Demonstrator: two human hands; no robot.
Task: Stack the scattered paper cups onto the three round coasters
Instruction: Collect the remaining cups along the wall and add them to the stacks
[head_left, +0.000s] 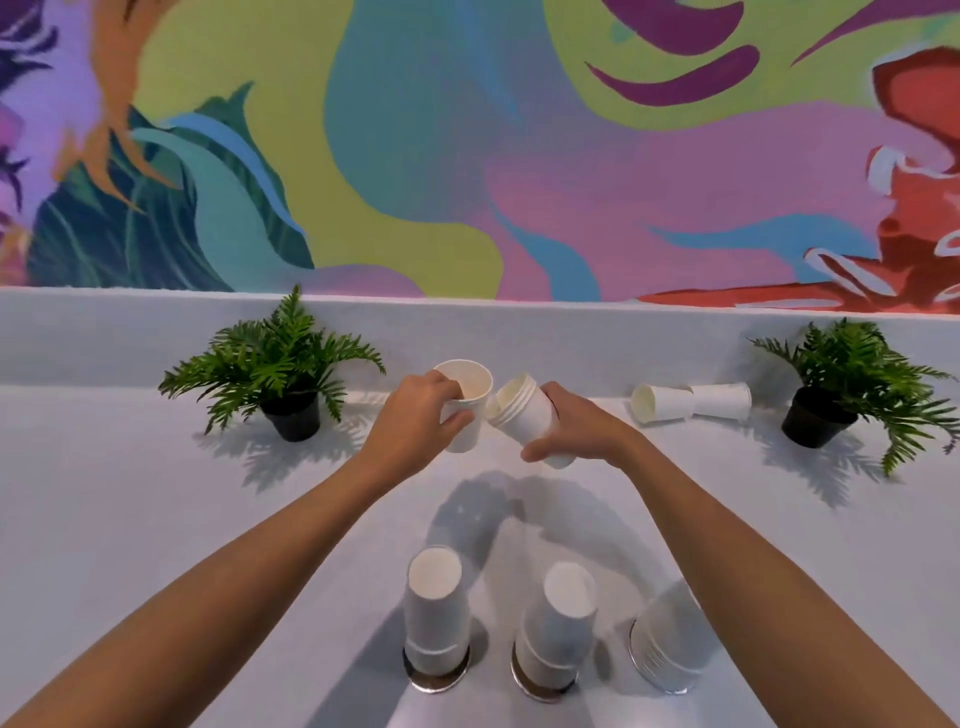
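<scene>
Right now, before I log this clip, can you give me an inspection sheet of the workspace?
Surface: white table, with shadows under the arms.
Job's things: left stack inverted on left coaster; middle stack inverted on middle coaster; right stack partly behind the forearm, its coaster hard to make out; first loose cup and second loose cup lie on their sides at far right.
Clutter: left fern, right fern, both potted.
Hands: left hand grips an upright cup; right hand grips a tilted nested stack.
Cables: nothing seen.
Surroundings: colourful mural.
</scene>
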